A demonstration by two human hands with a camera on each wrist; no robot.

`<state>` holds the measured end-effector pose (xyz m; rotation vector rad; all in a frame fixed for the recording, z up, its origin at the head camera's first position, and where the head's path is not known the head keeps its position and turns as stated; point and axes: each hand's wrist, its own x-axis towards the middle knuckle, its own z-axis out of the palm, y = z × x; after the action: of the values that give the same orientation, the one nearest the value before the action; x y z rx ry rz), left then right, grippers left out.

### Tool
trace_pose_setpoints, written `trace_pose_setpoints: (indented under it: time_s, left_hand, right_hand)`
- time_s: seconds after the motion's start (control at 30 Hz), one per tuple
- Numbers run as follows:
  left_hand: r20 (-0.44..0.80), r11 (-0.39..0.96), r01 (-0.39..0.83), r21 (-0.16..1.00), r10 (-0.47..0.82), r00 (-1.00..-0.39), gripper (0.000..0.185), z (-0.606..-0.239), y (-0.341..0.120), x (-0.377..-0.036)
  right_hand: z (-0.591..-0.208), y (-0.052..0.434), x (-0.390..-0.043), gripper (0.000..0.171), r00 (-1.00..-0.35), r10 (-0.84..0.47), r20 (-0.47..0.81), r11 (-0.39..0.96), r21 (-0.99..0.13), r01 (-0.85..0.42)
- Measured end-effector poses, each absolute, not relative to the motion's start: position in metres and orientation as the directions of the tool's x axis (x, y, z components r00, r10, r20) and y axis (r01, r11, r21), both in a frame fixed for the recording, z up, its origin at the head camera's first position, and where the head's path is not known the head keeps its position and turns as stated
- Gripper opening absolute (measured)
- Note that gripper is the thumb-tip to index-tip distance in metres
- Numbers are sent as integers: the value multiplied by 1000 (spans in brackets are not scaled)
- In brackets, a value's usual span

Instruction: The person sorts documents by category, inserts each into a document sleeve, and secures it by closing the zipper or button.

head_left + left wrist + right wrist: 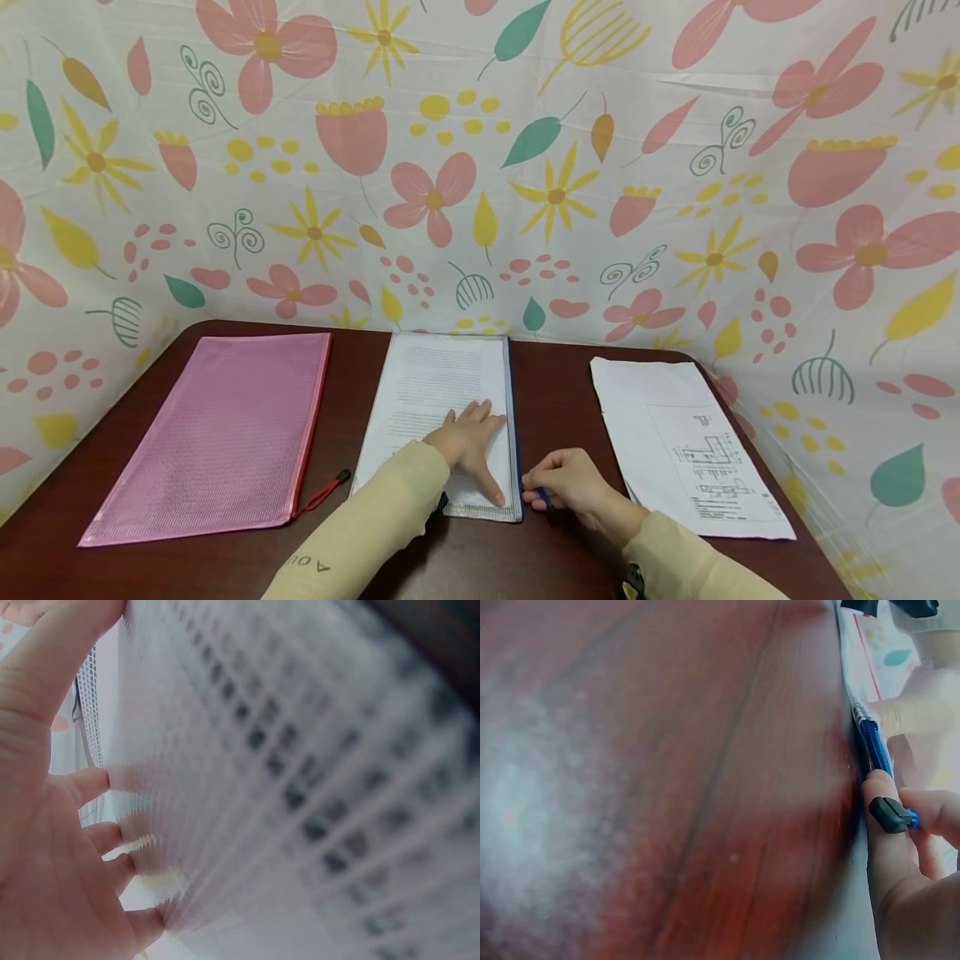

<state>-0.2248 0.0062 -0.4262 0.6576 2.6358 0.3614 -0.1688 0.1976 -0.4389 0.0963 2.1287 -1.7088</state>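
We see the left hand (468, 437) lying flat, fingers straight, pressing the white mesh pouch (442, 392) at the table's (555, 392) centre. The right hand (566, 483) pinches the black zipper pull (890, 814) at the pouch's blue zipper edge (513, 417). Pink pouch (217, 429) left, printed sheet (682, 442) right

The right hand (911, 862) pinches a black zipper pull (889, 814) beside the blue zipper (874, 746).
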Motion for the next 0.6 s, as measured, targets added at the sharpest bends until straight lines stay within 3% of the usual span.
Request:
trace_pose_setpoints:
  time_s: [0.6]
  left_hand:
    - [-315, 857, 388, 339, 492, -811, 128, -426, 5, -224]
  right_hand:
    - [-441, 196, -180, 19, -935, -156, -318, 265, -926, 270]
